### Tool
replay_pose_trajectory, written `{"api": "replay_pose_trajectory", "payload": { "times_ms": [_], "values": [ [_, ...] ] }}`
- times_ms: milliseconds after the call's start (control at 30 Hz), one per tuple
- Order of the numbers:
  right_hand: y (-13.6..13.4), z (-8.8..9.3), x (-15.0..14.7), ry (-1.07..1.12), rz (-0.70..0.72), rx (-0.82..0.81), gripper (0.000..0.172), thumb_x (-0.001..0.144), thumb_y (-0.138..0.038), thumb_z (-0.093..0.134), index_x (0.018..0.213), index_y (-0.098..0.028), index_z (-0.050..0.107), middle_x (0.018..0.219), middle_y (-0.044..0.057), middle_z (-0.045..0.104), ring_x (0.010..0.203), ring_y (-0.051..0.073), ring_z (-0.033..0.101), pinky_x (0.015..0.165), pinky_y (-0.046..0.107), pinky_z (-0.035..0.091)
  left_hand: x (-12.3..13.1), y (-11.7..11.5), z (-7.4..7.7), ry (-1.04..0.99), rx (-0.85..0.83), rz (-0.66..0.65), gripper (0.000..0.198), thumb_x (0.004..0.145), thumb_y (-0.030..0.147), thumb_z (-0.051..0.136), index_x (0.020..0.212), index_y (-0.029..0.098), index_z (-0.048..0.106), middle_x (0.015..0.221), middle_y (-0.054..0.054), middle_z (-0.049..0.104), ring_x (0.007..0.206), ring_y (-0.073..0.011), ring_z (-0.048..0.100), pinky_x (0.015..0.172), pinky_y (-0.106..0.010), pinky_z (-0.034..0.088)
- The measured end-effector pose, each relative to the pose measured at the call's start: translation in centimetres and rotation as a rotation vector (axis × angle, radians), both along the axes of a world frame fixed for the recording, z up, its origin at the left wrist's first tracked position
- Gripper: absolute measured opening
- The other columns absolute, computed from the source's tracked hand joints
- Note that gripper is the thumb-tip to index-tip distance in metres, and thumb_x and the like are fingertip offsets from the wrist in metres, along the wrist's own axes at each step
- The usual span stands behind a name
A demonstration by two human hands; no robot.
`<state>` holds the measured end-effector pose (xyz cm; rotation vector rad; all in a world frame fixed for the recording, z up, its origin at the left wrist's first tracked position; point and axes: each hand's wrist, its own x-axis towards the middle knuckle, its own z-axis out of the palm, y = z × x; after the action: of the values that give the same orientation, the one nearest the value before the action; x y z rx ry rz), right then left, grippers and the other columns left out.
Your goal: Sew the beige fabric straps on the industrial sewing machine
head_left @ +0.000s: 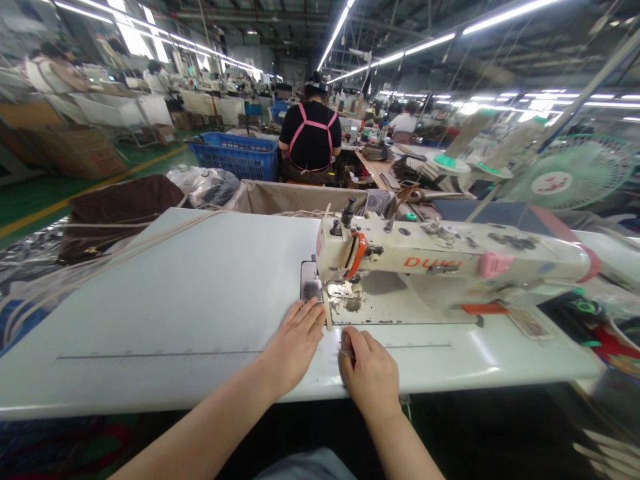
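A white sewing machine (450, 260) stands on the pale table (200, 287), its head above the metal plate. Beside the needle area, my left hand (297, 343) lies flat with fingers stretched forward, the fingertips at the metal slide plate (311, 288). A narrow beige strip (329, 315) runs from under the machine head toward me, along the edge of my left fingers. My right hand (371, 370) is closed near the front edge of the table, thumb and forefinger together. Something small and greyish shows at these fingers, too blurred to name.
Beige cords (150, 237) trail over the table's left side. Behind it are a fabric-lined bin (300, 197) and a blue crate (240, 157). A person (313, 133) sits ahead, back turned. A green fan (575, 177) stands at the right. A printed ruler line (150, 355) crosses the table.
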<state>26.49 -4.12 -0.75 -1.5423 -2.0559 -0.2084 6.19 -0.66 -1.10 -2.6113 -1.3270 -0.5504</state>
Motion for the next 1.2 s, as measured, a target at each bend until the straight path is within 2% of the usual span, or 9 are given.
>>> {"api": "replay_pose_trajectory", "payload": {
  "times_ms": [233, 600, 800, 1000, 1100, 1200],
  "values": [
    [-0.1, 0.0, 0.0, -0.016, 0.002, -0.014, 0.021, 0.104, -0.019, 0.049, 0.114, -0.018, 0.067, 0.086, 0.004, 0.067, 0.077, 0.020, 0.059, 0.071, 0.031, 0.039, 0.2, 0.6, 0.0, 0.019, -0.020, -0.001, 0.046, 0.111, 0.025, 0.035, 0.151, 0.009, 0.052, 0.158, -0.014, 0.056, 0.153, -0.0297, 0.044, 0.129, -0.051, 0.032],
    [-0.2, 0.1, 0.1, -0.018, 0.024, 0.006, 0.024, 0.098, -0.014, 0.048, 0.113, -0.017, 0.067, 0.085, 0.005, 0.065, 0.076, 0.020, 0.059, 0.070, 0.030, 0.040, -0.6, 3.5, 0.8, -0.016, -0.116, -0.001, 0.041, 0.109, 0.021, 0.040, 0.146, 0.019, 0.057, 0.156, -0.010, 0.059, 0.153, -0.0279, 0.044, 0.129, -0.052, 0.028],
    [-0.2, 0.0, 0.2, -0.032, 0.028, 0.016, 0.020, 0.101, -0.017, 0.048, 0.112, -0.018, 0.065, 0.084, 0.004, 0.064, 0.076, 0.020, 0.058, 0.072, 0.031, 0.040, -0.7, 4.3, 1.4, -0.001, -0.163, 0.025, 0.041, 0.106, 0.018, 0.045, 0.147, 0.021, 0.054, 0.153, -0.008, 0.060, 0.152, -0.0319, 0.042, 0.127, -0.058, 0.030],
    [-0.1, 0.0, 0.2, -0.034, 0.040, 0.031, 0.020, 0.104, -0.018, 0.046, 0.112, -0.018, 0.064, 0.084, 0.004, 0.064, 0.075, 0.021, 0.057, 0.071, 0.033, 0.039, -1.0, 4.8, 1.5, -0.068, -0.172, 0.007, 0.043, 0.104, 0.017, 0.047, 0.145, 0.021, 0.057, 0.151, -0.011, 0.060, 0.150, -0.0312, 0.045, 0.125, -0.056, 0.034],
    [-0.3, 0.0, 0.2, -0.028, 0.036, 0.016, 0.020, 0.103, -0.018, 0.046, 0.111, -0.017, 0.064, 0.084, 0.004, 0.064, 0.075, 0.021, 0.057, 0.071, 0.033, 0.039, -1.7, 6.5, 1.4, -0.162, -0.232, -0.026, 0.039, 0.102, 0.016, 0.048, 0.134, 0.022, 0.068, 0.143, -0.010, 0.066, 0.144, -0.0305, 0.051, 0.123, -0.053, 0.040],
    [-0.3, -0.1, 0.2, -0.012, 0.036, 0.018, 0.019, 0.102, -0.017, 0.048, 0.110, -0.018, 0.065, 0.085, 0.004, 0.064, 0.076, 0.020, 0.057, 0.072, 0.032, 0.039, -2.2, 9.4, 1.3, -0.292, -0.306, -0.059, 0.034, 0.099, 0.014, 0.048, 0.119, 0.021, 0.076, 0.134, -0.010, 0.069, 0.132, -0.0262, 0.061, 0.121, -0.046, 0.046]
  ]
}}
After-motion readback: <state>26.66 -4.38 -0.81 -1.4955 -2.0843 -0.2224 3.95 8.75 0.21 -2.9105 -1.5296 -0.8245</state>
